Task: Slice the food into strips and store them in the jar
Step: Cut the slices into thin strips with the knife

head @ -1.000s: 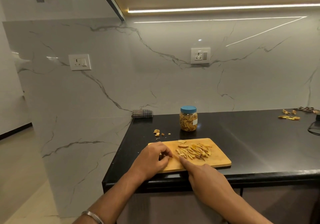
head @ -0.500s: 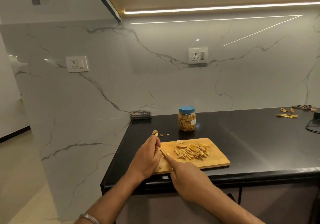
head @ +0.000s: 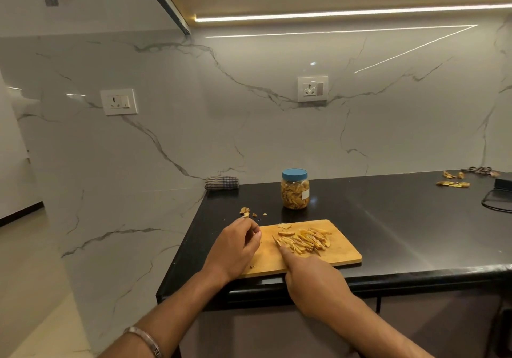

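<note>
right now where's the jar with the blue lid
In the head view the jar stands upright on the black counter, just behind the cutting board, in front of the marble wall.

One head-worn wide camera looks forward and down at the near counter (head: 388, 233) and marble wall (head: 249, 125).

surface: glossy black stone table (head: 388, 219), lower right of frame | centre: rectangular wooden cutting board (head: 343, 249) at front edge | behind it: clear plastic jar with blue lid (head: 295, 193) | back left corner: folded checked cloth (head: 221, 183) | left of board: small brown food scraps (head: 245, 211) | far right: yellow peel pieces (head: 453, 183), black cable (head: 496, 205)
</note>
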